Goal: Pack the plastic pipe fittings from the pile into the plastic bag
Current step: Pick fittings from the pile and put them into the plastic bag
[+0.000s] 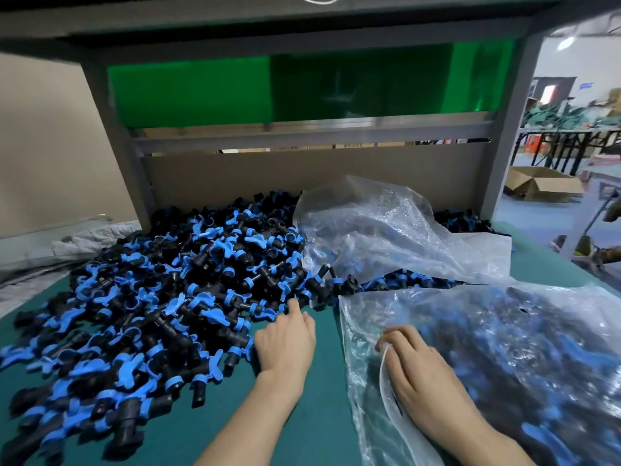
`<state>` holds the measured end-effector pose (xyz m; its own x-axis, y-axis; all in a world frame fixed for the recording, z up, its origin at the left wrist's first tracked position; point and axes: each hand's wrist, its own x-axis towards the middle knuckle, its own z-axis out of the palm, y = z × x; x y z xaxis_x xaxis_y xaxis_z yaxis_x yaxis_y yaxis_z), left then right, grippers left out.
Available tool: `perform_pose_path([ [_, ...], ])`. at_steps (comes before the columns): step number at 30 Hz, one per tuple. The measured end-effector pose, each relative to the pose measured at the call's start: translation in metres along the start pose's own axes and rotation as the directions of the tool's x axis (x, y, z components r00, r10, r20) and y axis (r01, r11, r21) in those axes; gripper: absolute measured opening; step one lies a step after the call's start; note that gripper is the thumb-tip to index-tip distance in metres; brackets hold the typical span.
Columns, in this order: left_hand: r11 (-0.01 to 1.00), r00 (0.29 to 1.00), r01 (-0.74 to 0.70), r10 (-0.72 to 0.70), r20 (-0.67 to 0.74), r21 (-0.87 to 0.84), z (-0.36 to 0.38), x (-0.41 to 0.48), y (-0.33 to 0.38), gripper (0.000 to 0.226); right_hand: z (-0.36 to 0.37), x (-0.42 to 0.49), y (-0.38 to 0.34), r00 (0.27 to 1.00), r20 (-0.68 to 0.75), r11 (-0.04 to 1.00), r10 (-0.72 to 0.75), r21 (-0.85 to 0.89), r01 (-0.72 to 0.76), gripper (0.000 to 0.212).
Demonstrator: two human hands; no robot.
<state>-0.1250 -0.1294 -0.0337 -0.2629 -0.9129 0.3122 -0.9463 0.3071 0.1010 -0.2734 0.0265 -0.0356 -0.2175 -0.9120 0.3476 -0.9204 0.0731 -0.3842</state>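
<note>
Frame centre: left hand (285, 338), fingers loosely bent, index tip touching the pile of fittings (151, 290), nothing visibly held. The pile spreads up-left of those fingers, so this hand is nearer. Lower right: right hand (416, 368) grips the rim of the partly filled plastic bag (521, 348).

Pile (151, 297) lies left of bag (504, 348).

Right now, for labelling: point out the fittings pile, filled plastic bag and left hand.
fittings pile (151, 297), head view, its middle.
filled plastic bag (510, 351), head view, top film.
left hand (285, 339), head view, its back.
</note>
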Motion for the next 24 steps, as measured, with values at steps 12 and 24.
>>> perform_pose_path([
  [12, 0.918, 0.985, -0.098, 0.035, -0.168, -0.384, -0.014, -0.037, -0.021, 0.013, -0.001, 0.001, 0.0, 1.0, 0.013, 1.0, 0.006, 0.017, -0.006, 0.039],
  [24, 0.467, 0.984, -0.076, -0.106, -0.142, -0.881, -0.017, -0.038, -0.032, 0.025, 0.0, -0.001, 0.0, 1.0, -0.009, 1.0, -0.003, 0.01, 0.003, 0.036],
])
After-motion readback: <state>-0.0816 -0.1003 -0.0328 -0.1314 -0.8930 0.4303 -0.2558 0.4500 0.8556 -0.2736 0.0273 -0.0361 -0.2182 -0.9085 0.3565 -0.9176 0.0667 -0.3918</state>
